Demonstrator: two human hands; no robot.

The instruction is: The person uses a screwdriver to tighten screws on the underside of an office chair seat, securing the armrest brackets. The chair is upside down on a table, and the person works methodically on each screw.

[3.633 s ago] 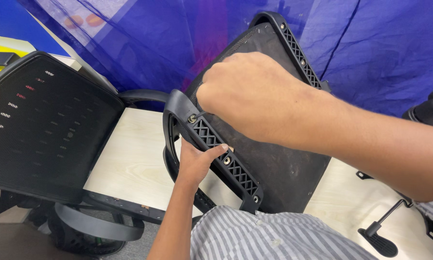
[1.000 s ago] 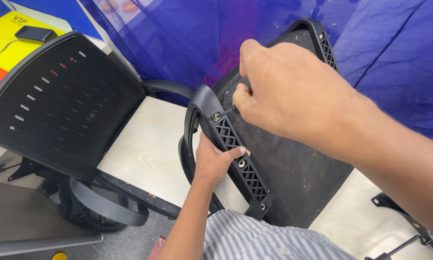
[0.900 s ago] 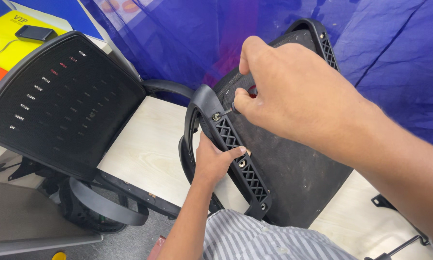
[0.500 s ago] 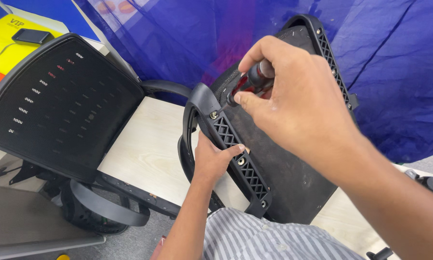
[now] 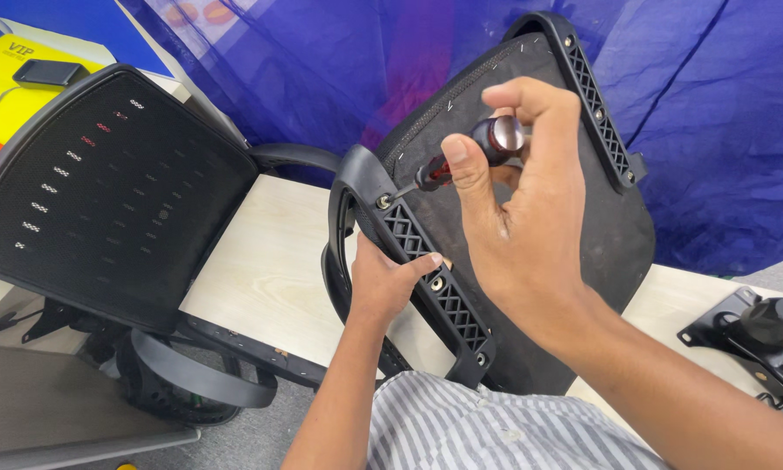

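Over table (image 5: 261, 261), screwdriver (image 5: 470, 152) newly visible

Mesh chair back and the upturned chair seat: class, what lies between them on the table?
In the head view, bare pale wooden tabletop separates the mesh chair back from the upturned seat; only a curved black armrest crosses it at the rear.
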